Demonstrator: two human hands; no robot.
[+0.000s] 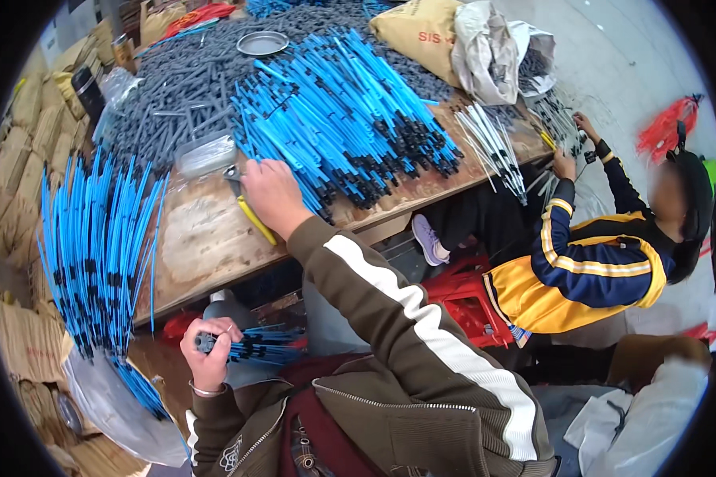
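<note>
Nearest, below the front edge of the wooden table [181,288], the left hand [210,350] is clamped around a bundle of slender blue rods with black fittings [264,347], the grey-tipped end in its fist and the rods pointing right. Well apart from it, the right hand [272,192] reaches over the table's front part, fingers at the yellow-handled pliers [256,220]; I cannot tell whether they grip the tool. At the table's left end, a fan of blue rods [95,254] spills past the edge, and beyond the pliers lies a clear plastic box [207,155]. A large heap of blue rods [346,119] covers the middle of the table, black ends toward the front. White rods [495,151] jut over its right end, near a seated co-worker [589,258]. Farther back, grey tubes [171,87] blanket the tabletop, with a round metal dish [262,43] among them and a tan sack [418,36] at the far right.
</note>
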